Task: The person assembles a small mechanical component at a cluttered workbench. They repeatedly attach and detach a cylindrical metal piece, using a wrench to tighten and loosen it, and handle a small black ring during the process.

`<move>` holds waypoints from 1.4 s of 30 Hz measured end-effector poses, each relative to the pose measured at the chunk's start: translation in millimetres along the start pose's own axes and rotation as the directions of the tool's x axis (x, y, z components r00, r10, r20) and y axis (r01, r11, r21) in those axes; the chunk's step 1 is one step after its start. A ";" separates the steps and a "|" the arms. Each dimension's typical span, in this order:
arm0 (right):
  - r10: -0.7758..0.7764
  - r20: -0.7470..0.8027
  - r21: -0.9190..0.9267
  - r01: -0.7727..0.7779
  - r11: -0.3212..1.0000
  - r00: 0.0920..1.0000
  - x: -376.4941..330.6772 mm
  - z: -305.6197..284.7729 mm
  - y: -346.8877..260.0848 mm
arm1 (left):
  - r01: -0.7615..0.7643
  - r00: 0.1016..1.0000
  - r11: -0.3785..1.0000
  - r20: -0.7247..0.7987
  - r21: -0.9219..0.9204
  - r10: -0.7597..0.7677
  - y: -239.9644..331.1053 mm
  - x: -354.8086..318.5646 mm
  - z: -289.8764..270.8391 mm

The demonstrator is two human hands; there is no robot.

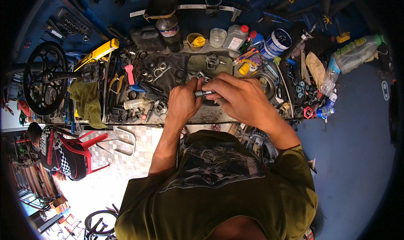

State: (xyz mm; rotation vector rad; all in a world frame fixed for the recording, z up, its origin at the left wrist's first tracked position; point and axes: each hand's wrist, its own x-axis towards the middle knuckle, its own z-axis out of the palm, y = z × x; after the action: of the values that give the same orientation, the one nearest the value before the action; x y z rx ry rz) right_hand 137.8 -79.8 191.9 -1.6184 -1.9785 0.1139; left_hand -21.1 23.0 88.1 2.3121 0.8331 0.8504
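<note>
My left hand (184, 100) and my right hand (244, 98) meet over the front of the cluttered bench. Between their fingertips is a short dark metal cylinder (203, 93) with a shiny band. Both hands are closed on it, the left at one end and the right thumb and fingers at the other. A silver metal piece (199, 75) shows just beyond the left fingers; whether it is joined to the cylinder I cannot tell. Just past my hands, a bicycle pedal (213, 61) lies on a greenish cloth (195, 64).
Left on the bench are a crankset with chainring (46, 76), a green rag (87, 101) and a pink-handled tool (129, 74). Behind stand a dark bottle (170, 33), a yellow cup (195, 41) and a blue-white tub (275, 44). A person (63, 151) sits on a red chair (89, 145).
</note>
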 end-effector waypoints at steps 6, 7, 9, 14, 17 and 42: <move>0.003 -0.020 -0.038 -0.004 0.999 1.000 0.6 -5.4 -2.7 | 0.009 1.000 1.000 0.024 0.006 -0.009 -4.6 -2.8 0.4; -0.007 -0.029 -0.075 0.004 0.997 1.000 0.2 -5.4 -1.7 | 0.010 1.000 1.000 0.025 -0.001 -0.010 -4.6 -3.2 0.5; -0.013 -0.035 -0.136 0.008 0.991 0.999 0.2 -4.9 -0.3 | 0.010 0.999 1.000 0.038 -0.024 -0.009 -4.8 -4.3 1.3; 0.016 0.007 -0.184 -0.015 0.983 1.000 1.5 -6.9 -3.4 | 0.030 0.998 1.000 0.054 -0.008 -0.029 -2.0 -4.4 1.4; -0.002 0.020 -0.152 0.005 0.988 1.000 0.5 -6.6 -2.2 | 0.042 0.997 0.999 0.059 -0.003 -0.042 -4.3 -6.1 2.4; -0.091 0.081 -0.165 0.103 0.981 0.993 0.0 -12.5 1.7 | 0.033 0.998 0.999 0.052 -0.041 -0.031 -2.2 -12.0 3.6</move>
State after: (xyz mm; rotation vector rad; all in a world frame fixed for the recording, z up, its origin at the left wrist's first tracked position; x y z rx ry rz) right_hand 145.3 -83.0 201.6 -1.6382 -2.1698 -0.0339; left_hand -26.7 15.2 79.7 2.2689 0.8203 0.7835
